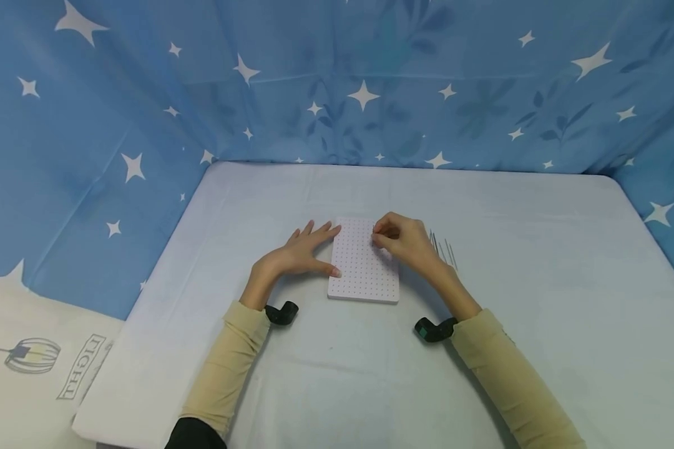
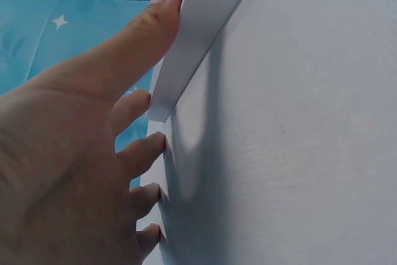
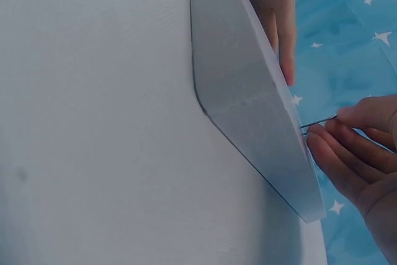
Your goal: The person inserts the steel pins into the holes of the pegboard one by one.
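Note:
A white board with rows of small holes lies on the table in front of me. My left hand has its fingers spread, with the thumb and index finger at the board's left edge. Over the upper right part of the board, my right hand pinches a thin metal rod between thumb and fingers. In the right wrist view the rod's far end meets the board's holed face. Beside the right hand, several thin dark rods lie on the table, partly hidden by that hand.
The white-covered table extends well beyond the board on both sides. A blue curtain with white stars hangs along the back and sides. Pale printed cloth shows at the lower left. Each wrist bears a small black camera.

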### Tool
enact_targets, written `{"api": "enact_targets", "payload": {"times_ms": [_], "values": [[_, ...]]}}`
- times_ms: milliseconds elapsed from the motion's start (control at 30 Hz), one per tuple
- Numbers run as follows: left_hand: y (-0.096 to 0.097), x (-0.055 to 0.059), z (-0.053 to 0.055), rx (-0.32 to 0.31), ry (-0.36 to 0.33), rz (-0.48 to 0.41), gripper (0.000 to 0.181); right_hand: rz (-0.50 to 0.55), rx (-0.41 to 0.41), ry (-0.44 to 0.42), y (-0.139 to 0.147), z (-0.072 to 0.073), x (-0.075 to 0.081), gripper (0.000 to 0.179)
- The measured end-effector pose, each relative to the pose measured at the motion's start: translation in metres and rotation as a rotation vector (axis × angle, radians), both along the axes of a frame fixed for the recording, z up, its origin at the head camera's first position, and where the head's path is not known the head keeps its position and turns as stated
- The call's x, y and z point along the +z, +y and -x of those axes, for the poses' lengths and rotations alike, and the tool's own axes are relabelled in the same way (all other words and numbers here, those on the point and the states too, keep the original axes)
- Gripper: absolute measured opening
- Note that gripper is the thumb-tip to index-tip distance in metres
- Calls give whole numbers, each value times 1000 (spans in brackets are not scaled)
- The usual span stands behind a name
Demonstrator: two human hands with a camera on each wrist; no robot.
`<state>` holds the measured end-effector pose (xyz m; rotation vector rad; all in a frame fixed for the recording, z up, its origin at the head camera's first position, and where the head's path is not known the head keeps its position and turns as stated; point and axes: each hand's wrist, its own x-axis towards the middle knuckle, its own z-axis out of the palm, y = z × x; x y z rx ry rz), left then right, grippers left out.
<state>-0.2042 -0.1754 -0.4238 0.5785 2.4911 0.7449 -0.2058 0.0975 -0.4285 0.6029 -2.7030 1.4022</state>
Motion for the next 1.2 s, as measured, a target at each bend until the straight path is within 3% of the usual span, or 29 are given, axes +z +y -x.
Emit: {"api": "enact_targets", "payload": {"times_ms": [367,767,1200], "values": [[3,2,-1,48,-28,-38,105,-43,-4,-67,17,-4,11,13],[2,-3,-1,60,-23,-81,106,-147,-21,-50,48,-1,34,15],[0,-4,-3,54,-27,-91,105,-242,0,-146,78,8,36,25]]}}
